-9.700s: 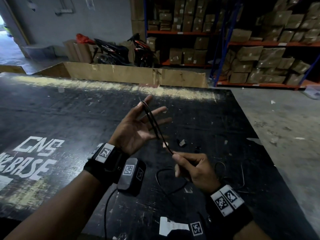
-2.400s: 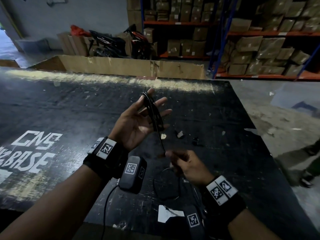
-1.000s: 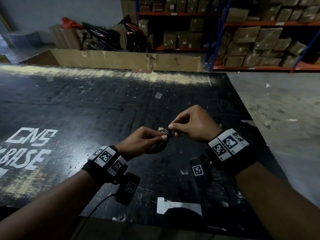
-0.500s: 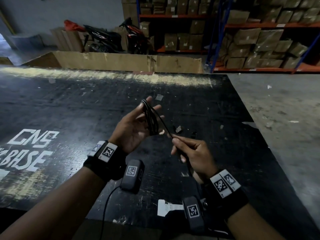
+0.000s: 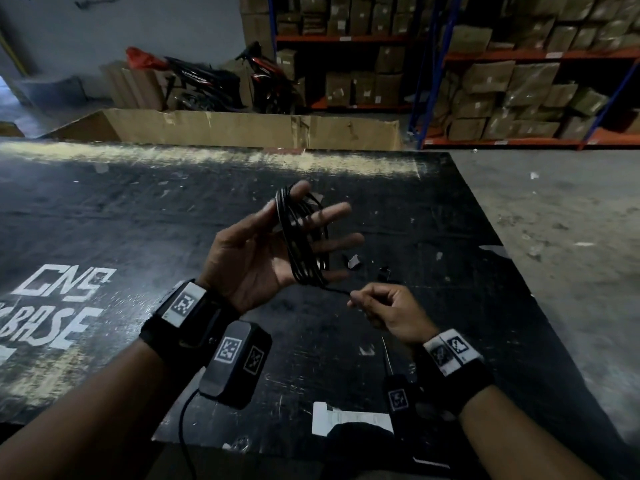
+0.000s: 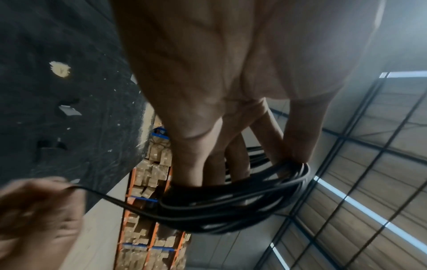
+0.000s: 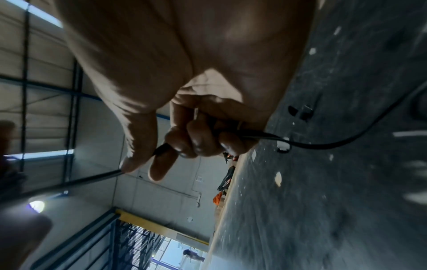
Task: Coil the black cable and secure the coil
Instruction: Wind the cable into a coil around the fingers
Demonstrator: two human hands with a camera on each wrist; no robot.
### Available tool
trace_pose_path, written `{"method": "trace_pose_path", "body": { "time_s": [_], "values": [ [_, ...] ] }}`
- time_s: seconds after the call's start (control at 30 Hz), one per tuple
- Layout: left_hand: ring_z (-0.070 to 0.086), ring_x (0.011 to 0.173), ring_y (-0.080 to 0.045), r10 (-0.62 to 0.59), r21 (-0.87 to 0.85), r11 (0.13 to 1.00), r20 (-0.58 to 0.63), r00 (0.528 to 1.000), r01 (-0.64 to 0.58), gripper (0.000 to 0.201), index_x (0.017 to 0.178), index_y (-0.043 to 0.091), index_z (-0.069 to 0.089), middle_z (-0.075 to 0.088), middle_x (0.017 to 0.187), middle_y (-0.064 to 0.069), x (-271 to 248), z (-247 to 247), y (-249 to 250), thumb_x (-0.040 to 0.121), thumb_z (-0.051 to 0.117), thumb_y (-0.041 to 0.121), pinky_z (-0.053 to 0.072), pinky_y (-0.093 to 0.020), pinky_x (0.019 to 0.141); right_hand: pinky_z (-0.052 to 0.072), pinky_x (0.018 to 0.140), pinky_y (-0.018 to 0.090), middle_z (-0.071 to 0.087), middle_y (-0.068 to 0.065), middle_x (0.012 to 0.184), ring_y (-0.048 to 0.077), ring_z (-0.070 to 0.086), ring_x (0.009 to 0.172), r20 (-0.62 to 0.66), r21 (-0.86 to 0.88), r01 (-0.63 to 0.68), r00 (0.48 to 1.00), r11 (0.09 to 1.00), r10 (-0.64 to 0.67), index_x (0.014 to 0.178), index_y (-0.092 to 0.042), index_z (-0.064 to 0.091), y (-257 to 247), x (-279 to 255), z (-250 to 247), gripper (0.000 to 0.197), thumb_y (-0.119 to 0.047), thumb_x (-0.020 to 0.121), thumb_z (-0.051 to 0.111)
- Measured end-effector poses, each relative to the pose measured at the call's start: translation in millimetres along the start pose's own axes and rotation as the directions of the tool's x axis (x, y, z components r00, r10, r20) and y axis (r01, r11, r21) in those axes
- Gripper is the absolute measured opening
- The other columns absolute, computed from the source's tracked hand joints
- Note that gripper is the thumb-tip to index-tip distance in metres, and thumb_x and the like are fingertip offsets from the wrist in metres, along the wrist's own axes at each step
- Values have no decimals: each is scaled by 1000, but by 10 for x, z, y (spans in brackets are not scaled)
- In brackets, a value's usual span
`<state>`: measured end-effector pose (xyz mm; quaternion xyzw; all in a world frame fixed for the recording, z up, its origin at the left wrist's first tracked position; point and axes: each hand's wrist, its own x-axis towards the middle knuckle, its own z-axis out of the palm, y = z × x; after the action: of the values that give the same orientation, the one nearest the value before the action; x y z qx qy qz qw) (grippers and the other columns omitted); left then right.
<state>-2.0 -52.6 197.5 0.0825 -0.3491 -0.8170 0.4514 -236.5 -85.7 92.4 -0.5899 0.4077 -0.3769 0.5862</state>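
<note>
The black cable [image 5: 304, 244] is looped around the spread fingers of the left hand [image 5: 263, 251], thicker than moments ago. At its 5 o'clock, the right hand [image 5: 388, 310] pinches the short remaining tail, so coiling looks nearly finished and securing comes next.

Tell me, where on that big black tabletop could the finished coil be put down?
The widest bare stretch of the scuffed black tabletop lies beyond the white painted lettering, left of the left hand. Another runs between the hands and the far worn edge. It is crowded by the small scraps above the right hand, and near the white paper label.
</note>
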Motion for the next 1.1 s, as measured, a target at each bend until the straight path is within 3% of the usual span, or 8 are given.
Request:
{"method": "trace_pose_path", "body": {
  "time_s": [0.2, 0.27, 0.37, 0.53, 0.67, 0.77, 0.93, 1.1],
  "values": [
    [32, 145, -59, -220, 266, 934, -91, 971, 236, 47, 139, 3, 57, 37, 159, -29, -179, -104, -297, 96, 65, 23, 12, -80, 115, 43, 58, 18, 73, 3, 62, 2, 57, 57, 27, -281, 97, 995, 955, -94, 69, -10, 73, -501, 280, -178, 17, -8, 85, 77],
    [44, 140, -54, -217, 388, 879, -190, 958, 276, 52, 142, -6, 52, 47, 155, -27, -214, -165, -363, 98, 62, 20, 22, -77, 115, 37, 50, 19, 72, 14, 62, 7, 51, 51, 111, -367, 49, 994, 929, -9, 72, -8, 78, -769, 301, -158, 15, -19, 83, 81],
    [56, 135, -44, -184, 482, 817, -302, 935, 316, 50, 139, -16, 49, 57, 150, -18, -202, -210, -375, 99, 53, 15, 44, -61, 111, 29, 40, 17, 53, -5, 38, 4, 36, 35, 143, -471, 16, 988, 882, 58, 69, -11, 80, -1106, 286, -87, 21, -30, 80, 84],
    [60, 133, -35, -100, 551, 764, -412, 906, 335, 48, 134, -12, 58, 65, 143, -8, -164, -276, -400, 97, 60, 18, 58, -43, 95, 31, 46, 20, 63, 13, 57, 12, 45, 47, 124, -547, 58, 992, 835, 13, 73, -11, 82, -1300, 257, 4, 25, -34, 81, 82],
    [56, 135, -42, 24, 528, 804, -490, 872, 274, 46, 138, -6, 58, 62, 145, -15, -180, -422, -399, 99, 58, 20, 42, -60, 111, 35, 41, 7, 69, 7, 62, -4, 51, 38, 86, -401, 86, 995, 912, -56, 93, 0, 81, -1216, 119, 63, 14, -12, 90, 74],
    [57, 133, -45, 106, 467, 865, -529, 842, 185, 44, 139, 0, 60, 63, 144, -16, -159, -450, -407, 99, 52, 20, 45, -58, 105, 36, 42, 9, 71, 12, 66, -2, 49, 38, 25, -264, 152, 988, 952, -150, 106, 0, 78, -994, 2, 183, 17, -5, 92, 69],
    [63, 128, -34, 192, 396, 917, -542, 818, 48, 41, 141, 26, 60, 66, 142, -7, -28, -405, -362, 102, 46, 32, 40, -57, 107, 32, 38, 18, 69, 19, 68, 13, 39, 38, -67, 86, 161, 986, 983, -155, 116, -7, 76, -574, -133, 369, 24, -7, 95, 65],
    [53, 136, -47, 205, 188, 974, -478, 854, -129, 44, 140, 29, 60, 58, 149, -15, 71, -332, -236, 98, 49, 35, 30, -70, 116, 30, 38, 16, 66, 9, 64, 7, 38, 38, -41, 333, 60, 998, 941, -49, 116, -8, 76, -246, -242, 401, 34, -22, 85, 69]
  ]
}}
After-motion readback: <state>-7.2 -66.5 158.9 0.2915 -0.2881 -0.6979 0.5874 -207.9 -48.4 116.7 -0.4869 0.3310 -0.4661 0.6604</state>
